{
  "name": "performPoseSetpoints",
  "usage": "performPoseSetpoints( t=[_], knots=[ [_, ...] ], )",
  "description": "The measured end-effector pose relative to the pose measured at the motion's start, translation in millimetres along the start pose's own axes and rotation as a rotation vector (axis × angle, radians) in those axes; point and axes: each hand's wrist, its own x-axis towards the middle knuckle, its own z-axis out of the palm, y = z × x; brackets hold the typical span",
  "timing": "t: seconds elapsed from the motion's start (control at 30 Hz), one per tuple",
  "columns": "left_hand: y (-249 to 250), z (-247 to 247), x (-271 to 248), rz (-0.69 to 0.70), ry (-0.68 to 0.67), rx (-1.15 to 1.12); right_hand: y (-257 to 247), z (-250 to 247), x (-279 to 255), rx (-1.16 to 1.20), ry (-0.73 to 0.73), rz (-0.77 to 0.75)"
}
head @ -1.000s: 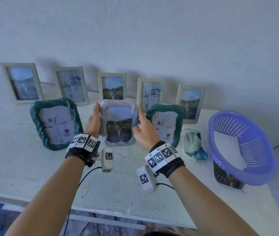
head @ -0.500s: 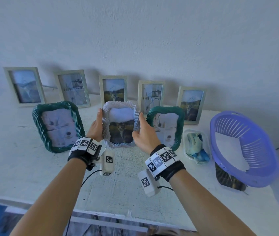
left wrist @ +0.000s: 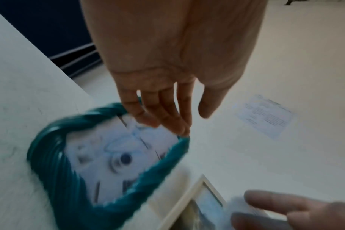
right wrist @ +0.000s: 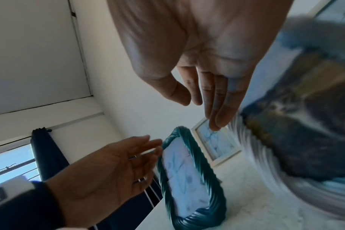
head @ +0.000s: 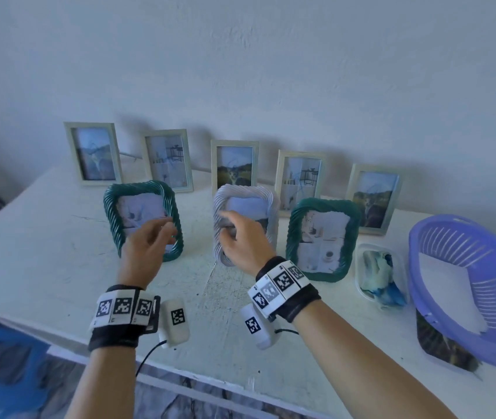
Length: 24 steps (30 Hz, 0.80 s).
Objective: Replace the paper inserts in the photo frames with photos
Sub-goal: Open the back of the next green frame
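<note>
A white twisted-rim frame (head: 266, 204) with a dog photo stands on the table between two green twisted-rim frames. My right hand (head: 228, 228) hovers open in front of its left side; in the right wrist view the right hand (right wrist: 201, 112) has straight fingers beside the white frame (right wrist: 286, 140), and contact is unclear. My left hand (head: 162, 234) is open in front of the left green frame (head: 113, 213), which holds a pale paper insert. In the blurred left wrist view the left hand (left wrist: 187, 119) has its fingertips at the upper rim of that green frame (left wrist: 49, 155). The right green frame (head: 320, 240) also shows a pale insert.
Five cream frames line the wall behind, the middle one (head: 234, 167) just behind the white frame. A clear tub (head: 367, 252) of blue-white stuff and a tilted purple basket (head: 467, 285) sit at the right. The table's front edge (head: 180, 379) lies under my wrists.
Both hands have let go of the white frame, which now stands on the table. My left hand has moved left to the left green frame. My right hand stays before the white frame.
</note>
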Motion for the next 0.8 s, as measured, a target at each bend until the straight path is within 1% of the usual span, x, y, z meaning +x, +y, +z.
performPoseSetpoints(
  t=[0.07, 0.1, 0.13, 0.17, 0.2, 0.23, 0.3, 0.37, 0.43, 0.53, 0.6, 0.73, 0.8],
  knots=[
    [-1.5, -22.0, 3.1, 0.013, 0.229, -0.009, -8.5, 15.2, 15.6, 0.02, -0.072, 0.032],
    [-2.6, -30.8, 6.2, -0.001, 0.332, -0.005, -12.8, 22.8, 24.1, 0.017, -0.118, 0.052],
    [-6.8, -38.5, 10.6, -0.038, 0.403, 0.014, -17.6, 29.8, 33.0, -0.007, -0.173, 0.073],
    [-10.0, -44.2, 14.0, -0.106, 0.429, 0.053, -21.5, 36.7, 42.1, -0.051, -0.236, 0.094],
    [-15.0, -47.7, 17.4, -0.19, 0.409, 0.094, -25.2, 42.6, 50.2, -0.096, -0.296, 0.115],
    [-19.2, -50.0, 19.7, -0.272, 0.355, 0.106, -27.6, 49.5, 57.7, -0.12, -0.339, 0.138],
    [-21.0, -47.9, 20.9, -0.379, 0.254, 0.039, -32.1, 59.9, 66.2, -0.115, -0.39, 0.18],
    [-19.9, -42.3, 18.5, -0.378, 0.198, -0.002, -30.8, 68.9, 69.0, -0.079, -0.401, 0.202],
    [-16.8, -38.4, 12.6, -0.341, 0.188, 0.018, -28.3, 70.8, 64.7, -0.055, -0.383, 0.218],
    [-10.2, -41.3, -4.5, -0.301, 0.189, 0.064, -24.5, 61.5, 47.7, 0.035, -0.267, 0.204],
    [-3.1, -44.1, -20.8, -0.286, 0.158, 0.054, -20.5, 48.7, 28.9, 0.112, -0.159, 0.19],
    [31.4, -38.7, -63.9, -0.29, -0.045, -0.14, -2.5, 10.9, -26.3, 0.244, 0.019, 0.161],
    [50.6, -29.1, -82.9, -0.268, -0.159, -0.155, 5.5, -11.8, -61.5, 0.31, 0.093, 0.2]
  ],
)
